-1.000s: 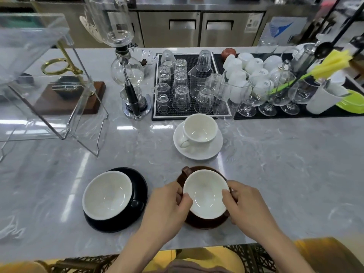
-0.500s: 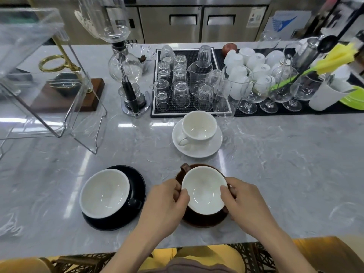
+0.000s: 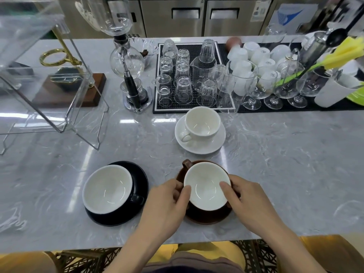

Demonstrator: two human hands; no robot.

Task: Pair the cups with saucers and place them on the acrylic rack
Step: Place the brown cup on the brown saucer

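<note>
The brown cup [image 3: 206, 186] sits on the brown saucer [image 3: 208, 216], near the front edge of the marble counter [image 3: 285, 154]. The left hand [image 3: 167, 203] and the right hand [image 3: 248, 200] grip this cup from both sides, thumbs on its rim. Left of the brown cup stands the black cup [image 3: 108, 189] on its black saucer [image 3: 140, 174]. Behind the brown cup is the white cup [image 3: 202, 122] on the white saucer [image 3: 212, 146]. The acrylic rack [image 3: 49, 75] stands far left behind it.

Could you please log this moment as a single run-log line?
left hand: grips brown cup | right hand: grips same cup | cup on brown saucer | acrylic rack: no cups
</note>
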